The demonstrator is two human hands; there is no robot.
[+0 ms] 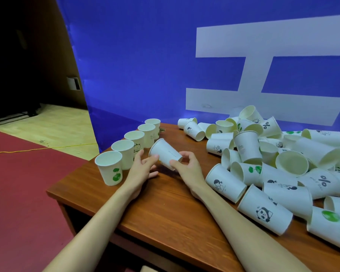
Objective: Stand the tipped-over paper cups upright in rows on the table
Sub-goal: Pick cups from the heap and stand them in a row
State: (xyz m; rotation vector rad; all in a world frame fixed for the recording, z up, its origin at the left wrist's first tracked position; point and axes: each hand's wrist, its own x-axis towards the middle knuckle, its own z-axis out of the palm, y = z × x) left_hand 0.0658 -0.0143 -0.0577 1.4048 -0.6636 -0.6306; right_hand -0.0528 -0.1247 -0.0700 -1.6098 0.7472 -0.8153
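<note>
Bare table point(165, 203) lies between the upright cup row point(126, 152) and the tumbled cup heap point(283, 163).

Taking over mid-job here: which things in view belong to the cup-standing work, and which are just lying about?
Job:
- tilted cup, held by left hand and right hand
- row of five upright cups
- heap of tipped-over cups
- wooden table

Lying about:
- yellow cable on the floor
- blue banner
</note>
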